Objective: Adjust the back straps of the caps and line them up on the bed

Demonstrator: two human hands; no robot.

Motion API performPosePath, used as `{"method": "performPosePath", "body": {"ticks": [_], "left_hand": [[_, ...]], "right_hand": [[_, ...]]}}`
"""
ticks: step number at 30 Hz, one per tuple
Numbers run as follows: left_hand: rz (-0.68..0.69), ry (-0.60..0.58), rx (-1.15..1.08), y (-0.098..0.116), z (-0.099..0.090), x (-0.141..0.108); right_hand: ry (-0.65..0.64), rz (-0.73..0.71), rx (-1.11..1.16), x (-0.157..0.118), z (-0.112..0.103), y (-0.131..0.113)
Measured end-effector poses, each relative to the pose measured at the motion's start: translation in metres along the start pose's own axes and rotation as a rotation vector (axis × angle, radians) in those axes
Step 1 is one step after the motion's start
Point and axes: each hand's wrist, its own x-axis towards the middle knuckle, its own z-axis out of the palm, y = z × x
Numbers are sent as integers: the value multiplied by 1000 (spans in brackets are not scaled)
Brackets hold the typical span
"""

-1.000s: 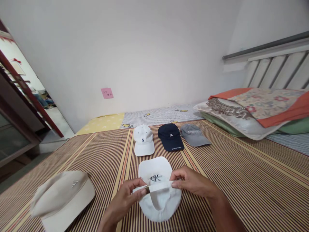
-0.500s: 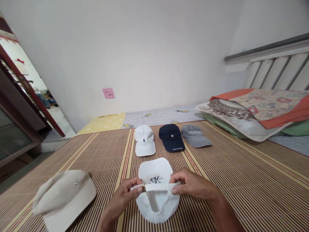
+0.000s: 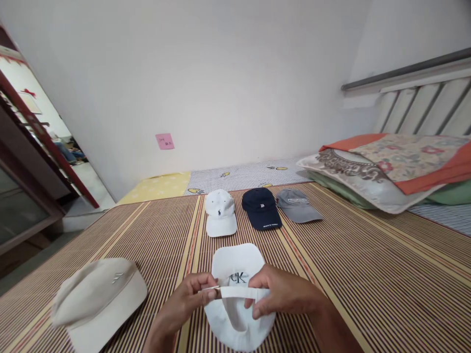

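Note:
A white cap with dark CK lettering (image 3: 239,260) lies in front of me, brim pointing away and its back strap nearest the hands. My left hand (image 3: 195,296) pinches the left end of the strap beside a small metal buckle. Around the strap's right end, my right hand (image 3: 279,294) has its thumb and fingers closed, with fingertips partly in the cap's back opening. Beyond the brim sit a white cap with a small dark logo (image 3: 220,213), a navy cap (image 3: 261,208) and a grey cap (image 3: 298,206). A beige cap (image 3: 99,299) rests at the left.
All the caps are on a striped woven mat (image 3: 165,235). Stacked pillows (image 3: 390,171) lie at the back right, below a radiator (image 3: 423,108). A pink note (image 3: 165,141) is on the wall, and a doorway opens at the far left.
My right hand has shifted slightly left along the strap, its fingertips moving toward the cap's opening. The strap and held cap sit slightly lower. My left hand keeps its pinch.

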Motion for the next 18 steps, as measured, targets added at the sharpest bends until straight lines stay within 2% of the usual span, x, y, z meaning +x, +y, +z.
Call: {"method": "performPosePath", "body": {"ticks": [5, 12, 18], "left_hand": [[-20, 5, -29, -4, -4, -3], [48, 57, -226, -8, -12, -9], [100, 39, -298, -1, -13, -18]], "right_hand": [[6, -41, 66, -3, -4, -1], [11, -86, 112, -9, -16, 6], [31, -259, 254, -21, -14, -6]]}}
